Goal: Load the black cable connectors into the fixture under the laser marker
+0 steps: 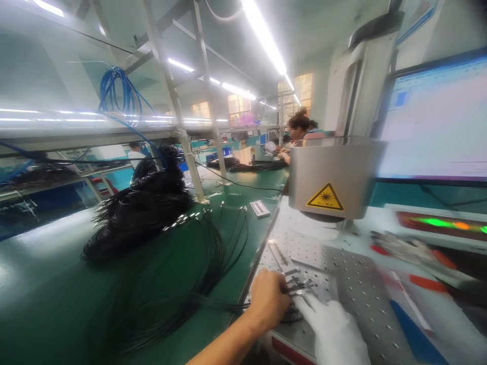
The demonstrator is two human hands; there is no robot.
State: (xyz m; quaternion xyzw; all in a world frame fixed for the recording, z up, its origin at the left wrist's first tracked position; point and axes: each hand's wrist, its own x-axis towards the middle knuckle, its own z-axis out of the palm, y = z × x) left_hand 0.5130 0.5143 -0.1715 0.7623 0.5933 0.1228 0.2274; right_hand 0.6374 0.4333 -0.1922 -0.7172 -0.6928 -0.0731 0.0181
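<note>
Left hand (pixel 268 299) and gloved right hand (pixel 331 329) together, pinching metal cable ends (pixel 299 285) on perforated plate (pixel 353 289), lower centre of frame.

The setting is a factory hall. Long fluorescent tubes (pixel 264 38) run along the ceiling toward the far end, where lit windows (pixel 236 104) show warm daylight. A green workbench (pixel 57 284) stretches from the near left corner into the distance. A metal shelf frame (pixel 178 116) stands along its left edge, with blue cables (pixel 117 91) hanging from the upper rail. A grey machine housing (pixel 335 175) bearing a yellow laser warning label (pixel 325 198) stands at the bench's right edge, beside a lit monitor (pixel 437 116). A seated person (pixel 300 129) works at the far end. Further detail there is blurred.
</note>
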